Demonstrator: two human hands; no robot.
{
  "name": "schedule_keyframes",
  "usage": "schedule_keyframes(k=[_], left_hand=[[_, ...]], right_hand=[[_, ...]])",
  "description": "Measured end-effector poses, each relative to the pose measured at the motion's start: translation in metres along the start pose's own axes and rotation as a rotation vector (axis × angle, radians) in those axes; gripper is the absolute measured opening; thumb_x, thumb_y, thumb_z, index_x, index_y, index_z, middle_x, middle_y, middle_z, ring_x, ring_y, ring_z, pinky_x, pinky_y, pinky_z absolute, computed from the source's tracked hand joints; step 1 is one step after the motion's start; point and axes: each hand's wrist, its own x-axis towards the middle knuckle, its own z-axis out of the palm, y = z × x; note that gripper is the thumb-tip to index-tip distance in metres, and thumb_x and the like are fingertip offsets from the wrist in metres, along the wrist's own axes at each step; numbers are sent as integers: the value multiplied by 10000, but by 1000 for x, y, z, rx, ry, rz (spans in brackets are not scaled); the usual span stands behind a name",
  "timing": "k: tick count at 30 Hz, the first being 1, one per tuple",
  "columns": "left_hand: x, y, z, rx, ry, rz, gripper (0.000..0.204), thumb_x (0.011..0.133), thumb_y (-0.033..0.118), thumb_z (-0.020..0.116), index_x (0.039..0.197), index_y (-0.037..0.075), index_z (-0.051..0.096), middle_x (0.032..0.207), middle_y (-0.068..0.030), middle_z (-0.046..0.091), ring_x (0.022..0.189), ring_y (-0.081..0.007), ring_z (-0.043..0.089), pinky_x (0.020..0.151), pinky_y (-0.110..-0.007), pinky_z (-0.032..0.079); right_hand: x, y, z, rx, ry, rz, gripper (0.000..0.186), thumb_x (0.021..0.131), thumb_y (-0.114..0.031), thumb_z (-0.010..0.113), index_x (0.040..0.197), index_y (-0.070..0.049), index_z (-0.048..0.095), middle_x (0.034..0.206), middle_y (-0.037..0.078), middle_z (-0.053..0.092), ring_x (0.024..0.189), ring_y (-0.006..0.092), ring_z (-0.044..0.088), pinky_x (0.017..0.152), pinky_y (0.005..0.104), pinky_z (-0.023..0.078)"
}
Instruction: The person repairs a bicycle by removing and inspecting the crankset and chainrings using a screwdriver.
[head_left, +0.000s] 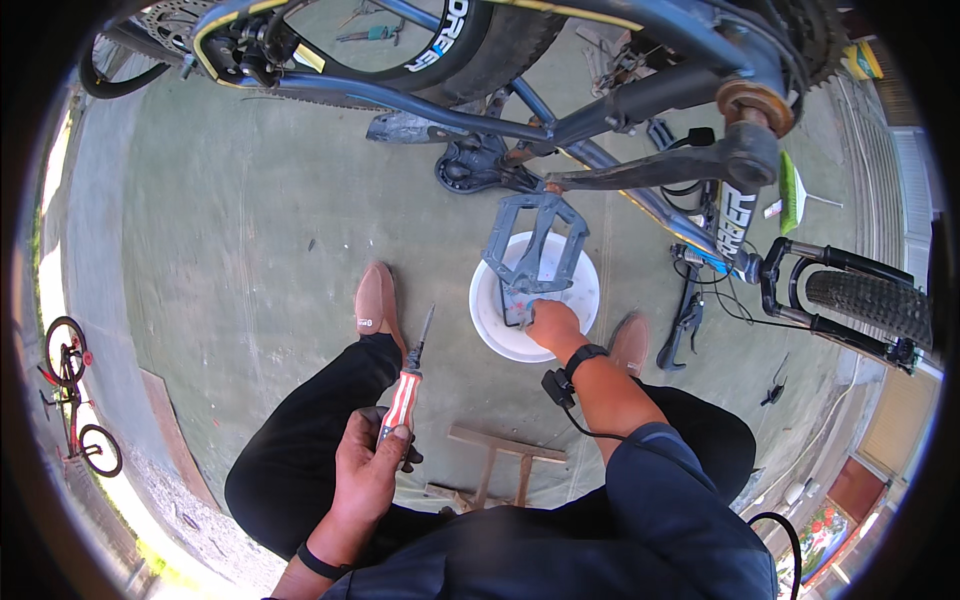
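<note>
My left hand (372, 455), low and left of the middle, is closed around the red-and-white striped handle of a screwdriver (402, 397). Its thin dark shaft points up and away from me. My right hand (553, 328) reaches into a round white basin (482, 325) on the floor. Its fingers are closed at the short end of a black L-shaped hex key (507, 306); the fingertips are partly hidden. Just above the basin hangs a grey bicycle pedal (578, 240), covering part of its far side. The pedal joins a worn dark crank arm (655, 168) on a blue bicycle frame (400, 95).
The bicycle's front wheel (868, 303) and black fork are at the right, a rear wheel (490, 55) at the top. Tools (605, 60) lie beyond the frame. A green-and-white brush (792, 195) lies right. A wooden stool (507, 447) is below me; another bicycle (72, 395) stands far left.
</note>
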Motion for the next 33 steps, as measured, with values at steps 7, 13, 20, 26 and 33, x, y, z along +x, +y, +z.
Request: schedule_keyframes(k=[7,13,20,26,33], left_hand=[[-14,10,24,-24,-126,64,180,939,124,559,1037,-3,478,847,-85,584,648,-153,598,563,-269,475],[-26,11,51,31,-238,129,305,932,204,607,1064,-42,485,868,-75,595,686,-118,607,572,-250,461],[-39,7,69,39,-352,223,320,929,212,615,1068,-46,486,842,-60,597,664,-110,606,562,-241,458],[-55,44,90,-109,-547,212,324,929,226,610,1104,-16,484,902,-99,608,718,-176,630,606,-282,487],[-46,97,123,-142,-748,316,483,893,233,660,1239,-20,436,995,-135,626,843,-232,665,729,-331,529]], right_hand=[[-40,-21,-82,189,138,-165,172,695,-179,688,845,-95,675,850,125,690,849,307,660,760,395,515],[-115,-28,-174,420,108,-179,189,746,-104,639,915,-58,710,812,102,697,756,205,681,701,324,521],[-234,-29,-241,842,186,-377,186,861,-77,611,1028,-3,645,871,54,679,741,135,679,576,244,474],[-269,-18,-253,1224,414,-495,172,877,-111,671,1012,-18,619,844,47,655,734,160,667,572,239,462],[-259,-15,-255,1519,408,-565,152,894,-93,645,1028,-26,619,904,58,649,779,165,651,646,262,489]])
